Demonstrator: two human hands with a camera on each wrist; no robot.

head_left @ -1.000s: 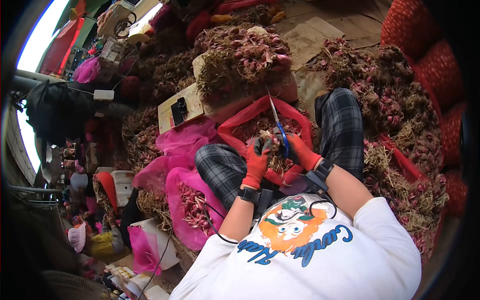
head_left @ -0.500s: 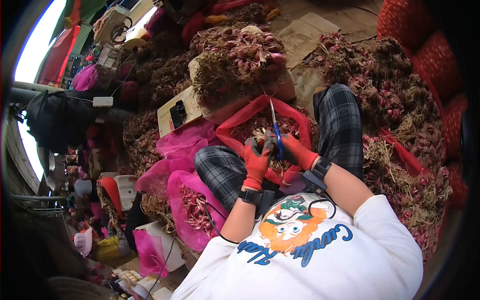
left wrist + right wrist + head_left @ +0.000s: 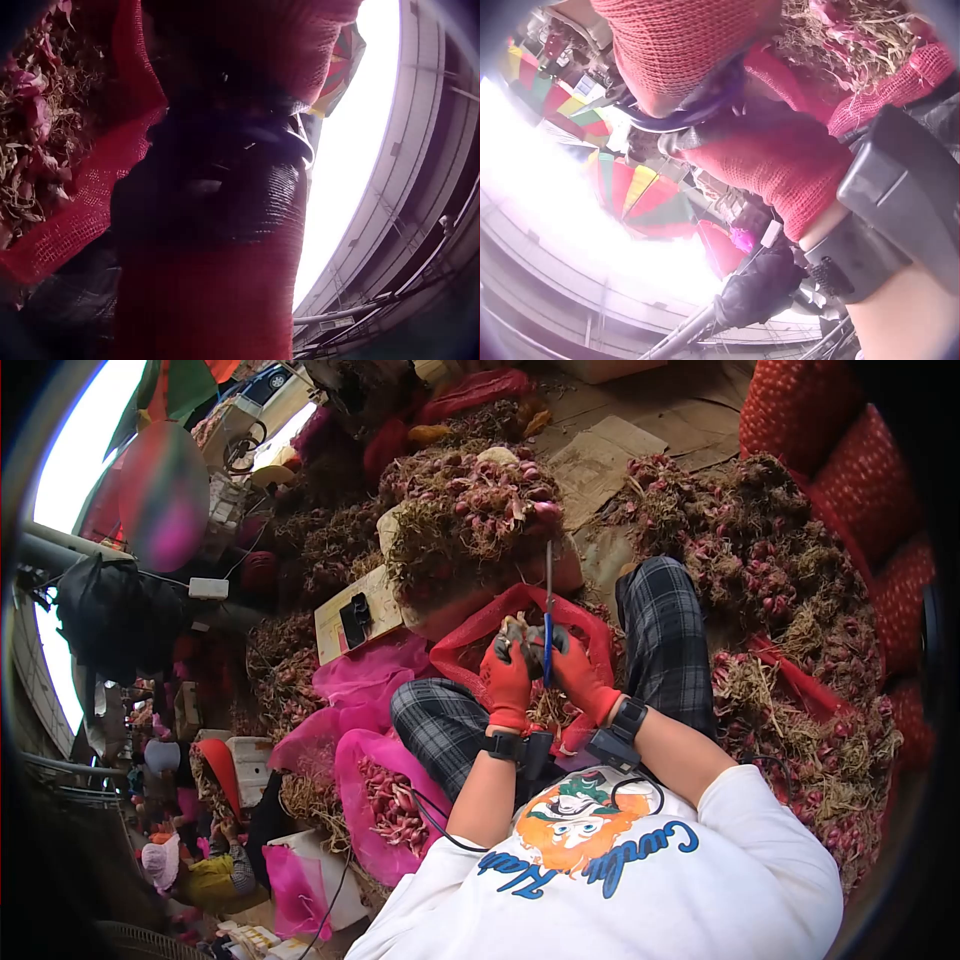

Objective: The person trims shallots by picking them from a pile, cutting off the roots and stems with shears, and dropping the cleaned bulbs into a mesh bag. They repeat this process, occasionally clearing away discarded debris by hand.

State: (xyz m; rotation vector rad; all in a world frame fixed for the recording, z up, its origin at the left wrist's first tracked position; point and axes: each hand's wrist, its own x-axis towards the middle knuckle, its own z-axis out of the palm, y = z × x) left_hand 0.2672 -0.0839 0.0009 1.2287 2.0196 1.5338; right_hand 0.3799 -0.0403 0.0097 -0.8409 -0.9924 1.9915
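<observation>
My right hand (image 3: 580,672), in a red glove with dark palm and fingers, grips blue-handled scissors (image 3: 548,645). Their blades point away from me, and the blue handle loop (image 3: 671,124) shows in the right wrist view. Close beside it, my left hand (image 3: 508,678), gloved alike, pinches a small pale, dry-looking piece (image 3: 515,622), and I cannot tell whether it is a shallot or only its stalk. Both hands are together over a red mesh bag (image 3: 462,622) that lies open between my knees. Dry shallot trimmings (image 3: 45,142) fill it in the left wrist view.
A heap of untrimmed shallots (image 3: 480,500) rises in front, with a phone (image 3: 355,620) on a board beside it. Trimmed shallots (image 3: 393,800) sit in a pink mesh bag (image 3: 352,760) at left. More shallots (image 3: 760,560) spread along the right, before full red sacks (image 3: 865,490).
The scissors have turned more upright and shifted slightly away from me. Both hands stay close together over the red mesh bag, and the camera view has tilted a little.
</observation>
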